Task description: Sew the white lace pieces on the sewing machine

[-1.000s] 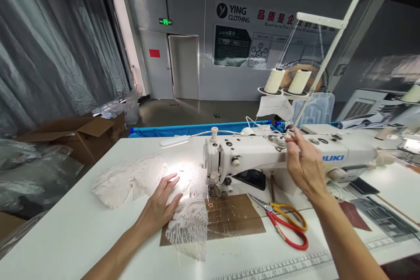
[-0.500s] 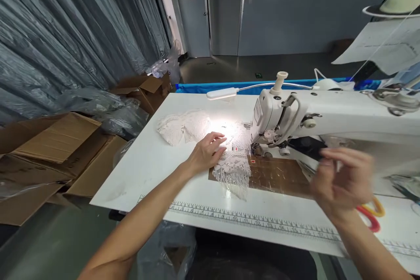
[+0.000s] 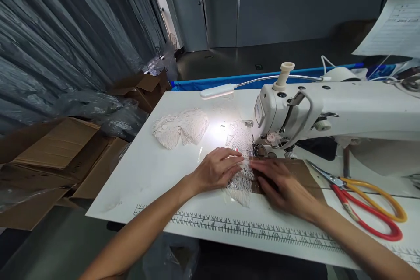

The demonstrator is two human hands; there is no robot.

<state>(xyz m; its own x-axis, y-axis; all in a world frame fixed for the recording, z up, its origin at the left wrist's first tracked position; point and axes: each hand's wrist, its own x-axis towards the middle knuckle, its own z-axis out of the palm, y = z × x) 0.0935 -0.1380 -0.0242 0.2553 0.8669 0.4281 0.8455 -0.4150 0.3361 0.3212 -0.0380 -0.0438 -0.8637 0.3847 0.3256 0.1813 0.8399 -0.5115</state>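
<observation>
Between both hands [image 3: 218, 168] [image 3: 285, 186], lace [image 3: 242, 187] near numbered ruler [image 3: 238, 228]

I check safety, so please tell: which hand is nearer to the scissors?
The right hand, over the brown sheet beside the scissors; the left hand, at the white lace, is farther away.

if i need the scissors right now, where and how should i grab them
Best, I'd judge, by the red loop and orange loop, right hand coming from the right: the scissors lie flat, loops toward that side, blades pointing away and leftward.
</observation>
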